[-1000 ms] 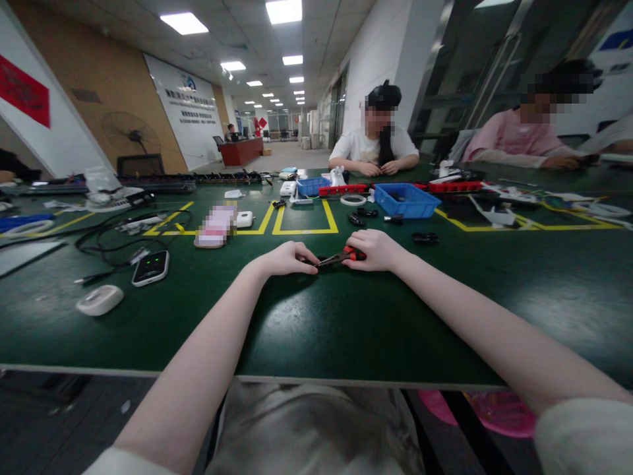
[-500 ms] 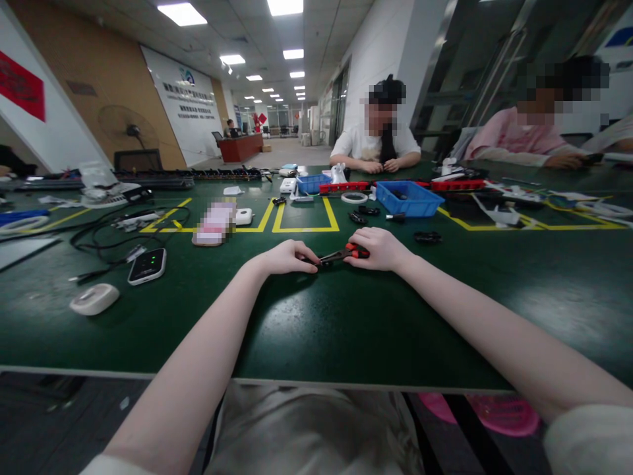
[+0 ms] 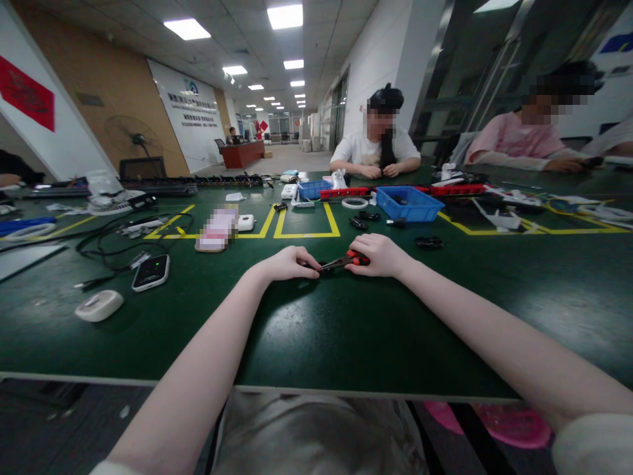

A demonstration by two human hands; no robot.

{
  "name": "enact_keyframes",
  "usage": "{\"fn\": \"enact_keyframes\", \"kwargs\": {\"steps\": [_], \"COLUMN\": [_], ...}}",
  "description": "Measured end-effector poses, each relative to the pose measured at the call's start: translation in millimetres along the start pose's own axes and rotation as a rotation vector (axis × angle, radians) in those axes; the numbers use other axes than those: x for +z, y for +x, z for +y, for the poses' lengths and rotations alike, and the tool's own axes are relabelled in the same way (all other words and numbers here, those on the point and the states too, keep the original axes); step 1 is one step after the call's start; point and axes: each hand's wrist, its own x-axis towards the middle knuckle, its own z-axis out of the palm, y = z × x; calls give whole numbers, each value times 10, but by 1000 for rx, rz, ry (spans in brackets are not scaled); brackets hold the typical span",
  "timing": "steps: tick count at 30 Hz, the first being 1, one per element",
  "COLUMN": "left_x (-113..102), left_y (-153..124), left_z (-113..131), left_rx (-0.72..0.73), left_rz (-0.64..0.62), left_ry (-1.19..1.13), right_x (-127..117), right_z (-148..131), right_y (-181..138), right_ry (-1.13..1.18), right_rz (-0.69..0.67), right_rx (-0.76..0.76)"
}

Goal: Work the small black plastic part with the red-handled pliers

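Observation:
My right hand (image 3: 378,255) is closed round the red-and-black handles of a pair of pliers (image 3: 341,262), whose jaws point left. At the tip of the jaws, the pinched fingers of my left hand (image 3: 293,264) hold a small dark piece (image 3: 325,268); it looks like a bit of black cable, but most of it is hidden by the fingers. Both hands rest low over the green table (image 3: 316,336). Beyond them lie coiled black cables (image 3: 428,243), more small black coils (image 3: 359,223) and a short black-and-silver plug (image 3: 395,223).
A blue bin (image 3: 409,203) stands past my right hand. To the left are a phone (image 3: 217,229), a white-edged device with green lights (image 3: 151,272), a white oval case (image 3: 99,306) and tangled black cable (image 3: 101,247). Across the table sits a co-worker (image 3: 376,145); another person (image 3: 519,142) is farther right.
The whole view has shifted slightly, so everything appears a little lower. My hands keep the same hold on the pliers and the small dark piece.

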Motion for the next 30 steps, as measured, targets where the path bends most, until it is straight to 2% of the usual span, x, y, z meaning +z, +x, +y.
{"fn": "enact_keyframes", "kwargs": {"steps": [10,18,30], "left_x": [48,128,155], "left_y": [-5,15,4], "left_z": [70,53,122], "left_rx": [-14,-28,74], "left_rz": [27,119,130], "left_ry": [8,89,260], "right_x": [2,5,7], "right_z": [6,16,20], "right_y": [9,19,14], "right_ry": [-40,-27,-17], "right_rz": [3,35,11], "right_rx": [-15,9,40]}}
